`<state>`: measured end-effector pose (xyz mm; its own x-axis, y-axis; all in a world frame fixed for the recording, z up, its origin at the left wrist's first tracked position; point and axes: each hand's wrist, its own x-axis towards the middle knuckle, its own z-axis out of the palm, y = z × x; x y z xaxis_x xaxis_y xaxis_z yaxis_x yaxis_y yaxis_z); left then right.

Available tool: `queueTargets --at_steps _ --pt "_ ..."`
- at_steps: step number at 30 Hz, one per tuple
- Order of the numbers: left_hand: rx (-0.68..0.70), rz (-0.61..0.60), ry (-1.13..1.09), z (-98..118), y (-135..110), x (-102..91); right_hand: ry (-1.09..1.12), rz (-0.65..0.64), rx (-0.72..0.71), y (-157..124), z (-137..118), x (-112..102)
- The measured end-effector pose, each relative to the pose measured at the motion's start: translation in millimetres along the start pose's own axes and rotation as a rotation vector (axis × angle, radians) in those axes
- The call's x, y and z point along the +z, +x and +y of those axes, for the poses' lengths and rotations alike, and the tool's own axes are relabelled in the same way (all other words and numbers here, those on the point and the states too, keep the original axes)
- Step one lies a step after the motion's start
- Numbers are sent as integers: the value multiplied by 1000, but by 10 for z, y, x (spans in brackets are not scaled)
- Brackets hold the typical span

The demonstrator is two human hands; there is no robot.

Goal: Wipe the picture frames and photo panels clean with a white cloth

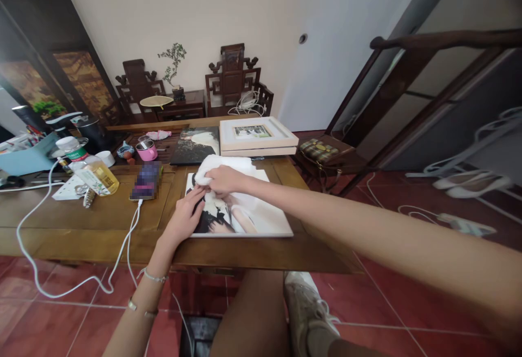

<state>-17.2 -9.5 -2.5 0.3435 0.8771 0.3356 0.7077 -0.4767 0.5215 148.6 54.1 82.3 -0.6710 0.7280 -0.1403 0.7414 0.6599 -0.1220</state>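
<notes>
Here, right hand (223, 179) grips white cloth (215, 161) on photo panel (267, 213); left hand (186, 215) rests unclenched, fingers extended, at panel's left edge.

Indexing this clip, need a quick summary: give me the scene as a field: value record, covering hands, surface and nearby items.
right hand: gripping white cloth on photo panel
left hand: spread at panel's left edge, fingers close to cloth
surface: wooden table; panel lies flat near its front edge
behind panel: dark photo panel, framed picture
left of panel: phone with white cable, pink cup
</notes>
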Motion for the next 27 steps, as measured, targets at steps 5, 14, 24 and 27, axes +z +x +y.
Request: queueTargets --at_steps 5,14,24,27 --pt "33 12 3 -16 4 0 77 51 -32 148 -150 18" --pt "-2 -28 -10 -15 -15 18 102 92 84 -501 547 243" --pt "-28 -24 -6 -5 -21 19 -4 87 -46 -1474 270 604" --pt "-28 -20 -4 0 -16 10 49 49 -195 -1631 -52 623"
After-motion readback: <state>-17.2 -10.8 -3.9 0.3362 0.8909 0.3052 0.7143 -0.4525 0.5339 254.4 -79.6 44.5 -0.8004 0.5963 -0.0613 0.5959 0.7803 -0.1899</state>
